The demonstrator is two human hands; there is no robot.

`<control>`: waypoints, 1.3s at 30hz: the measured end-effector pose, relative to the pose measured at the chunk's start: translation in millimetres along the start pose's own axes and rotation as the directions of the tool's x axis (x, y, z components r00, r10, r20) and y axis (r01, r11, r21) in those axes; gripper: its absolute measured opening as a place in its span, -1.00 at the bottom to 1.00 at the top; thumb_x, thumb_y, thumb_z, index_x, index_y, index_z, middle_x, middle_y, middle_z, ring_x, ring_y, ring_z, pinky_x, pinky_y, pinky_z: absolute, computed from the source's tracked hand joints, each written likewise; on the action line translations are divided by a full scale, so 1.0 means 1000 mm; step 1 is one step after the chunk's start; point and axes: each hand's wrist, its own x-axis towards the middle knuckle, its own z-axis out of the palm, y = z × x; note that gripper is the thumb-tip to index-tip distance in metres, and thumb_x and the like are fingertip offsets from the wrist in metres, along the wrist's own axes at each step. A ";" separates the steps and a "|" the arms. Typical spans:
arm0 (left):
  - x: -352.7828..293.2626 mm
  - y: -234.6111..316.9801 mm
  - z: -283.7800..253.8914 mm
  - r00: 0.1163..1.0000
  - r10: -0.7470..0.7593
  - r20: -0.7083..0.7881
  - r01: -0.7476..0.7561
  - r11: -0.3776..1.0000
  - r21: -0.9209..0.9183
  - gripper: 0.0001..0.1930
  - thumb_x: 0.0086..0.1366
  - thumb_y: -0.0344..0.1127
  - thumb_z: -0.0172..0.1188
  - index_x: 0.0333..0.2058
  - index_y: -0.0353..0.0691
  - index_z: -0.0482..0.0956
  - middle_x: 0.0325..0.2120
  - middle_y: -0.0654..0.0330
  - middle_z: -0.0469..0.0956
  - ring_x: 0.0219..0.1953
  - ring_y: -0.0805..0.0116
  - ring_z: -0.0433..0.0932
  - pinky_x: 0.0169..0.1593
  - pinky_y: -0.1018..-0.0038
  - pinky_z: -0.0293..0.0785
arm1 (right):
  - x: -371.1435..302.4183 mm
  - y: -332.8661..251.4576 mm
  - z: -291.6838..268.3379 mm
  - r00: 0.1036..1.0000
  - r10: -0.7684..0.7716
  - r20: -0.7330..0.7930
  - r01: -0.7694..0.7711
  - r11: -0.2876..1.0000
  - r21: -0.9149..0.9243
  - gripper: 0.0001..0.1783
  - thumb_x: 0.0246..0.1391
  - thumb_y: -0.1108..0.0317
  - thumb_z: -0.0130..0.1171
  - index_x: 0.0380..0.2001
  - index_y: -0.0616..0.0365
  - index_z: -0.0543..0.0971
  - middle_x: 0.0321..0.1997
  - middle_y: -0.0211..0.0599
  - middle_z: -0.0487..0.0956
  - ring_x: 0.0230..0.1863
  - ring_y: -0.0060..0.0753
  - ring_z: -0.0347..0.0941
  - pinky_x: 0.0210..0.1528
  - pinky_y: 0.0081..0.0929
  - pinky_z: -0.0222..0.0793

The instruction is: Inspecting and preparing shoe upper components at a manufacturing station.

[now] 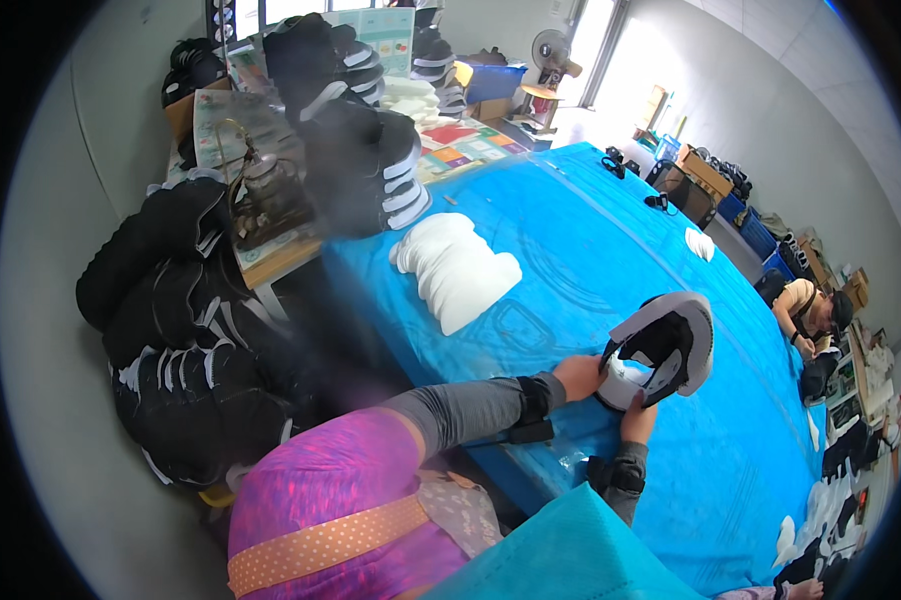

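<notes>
Above the blue-covered table point(590, 230) I hold up a black shoe upper point(701, 340) with a grey-white edge and a white inner part. Its opening faces me, and blue shows through it. My left hand point(578, 377) grips the upper's near left edge with closed fingers. Lower down, my right hand point(638, 418) pinches the near edge, thumb on the white part. Some finger parts are hidden behind the upper. To the left of it, a fanned stack of white shoe-shaped pieces point(455, 270) lies on the table.
Tall stacks of black shoe uppers point(355, 160) stand at the table's far left, with more piles point(190, 400) beside me. A sewing machine point(265, 185) sits between them. A small white stack point(699, 244) lies farther off. Another person point(800, 300) works at the right edge.
</notes>
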 end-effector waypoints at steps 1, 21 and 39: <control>0.000 0.000 -0.001 1.000 -0.013 0.012 0.013 1.000 0.012 -0.68 0.34 -0.11 -0.16 -0.27 -0.24 0.44 -0.42 -0.13 0.54 -0.31 -0.20 0.49 -0.23 0.00 0.40 | 0.000 -0.001 0.001 1.000 0.005 -0.003 -0.005 1.000 0.001 -0.59 0.27 0.21 -0.17 -0.04 0.36 0.39 -0.06 0.20 0.48 -0.05 0.23 0.39 -0.02 -0.14 0.29; -0.001 0.016 -0.020 0.994 -0.099 -0.046 0.085 0.968 -0.237 -0.46 0.34 0.13 -0.14 -0.26 -0.31 0.54 -0.36 -0.21 0.54 -0.23 -0.25 0.47 -0.19 0.05 0.38 | 0.004 -0.004 0.002 0.995 0.039 -0.089 -0.023 0.986 0.167 -0.62 0.22 0.23 -0.06 -0.15 0.41 0.45 -0.20 0.13 0.55 -0.15 0.11 0.47 -0.09 -0.19 0.31; 0.017 -0.043 0.004 0.996 -0.014 -0.085 0.023 0.995 0.099 -0.56 0.39 0.01 -0.22 -0.15 -0.23 0.50 -0.40 -0.30 0.50 -0.28 -0.35 0.45 -0.28 -0.06 0.33 | 0.006 -0.045 -0.007 0.980 0.184 -0.082 -0.166 0.968 0.189 -0.57 0.19 0.13 -0.05 0.00 0.22 0.41 -0.17 0.21 0.52 -0.08 0.26 0.43 -0.09 -0.12 0.35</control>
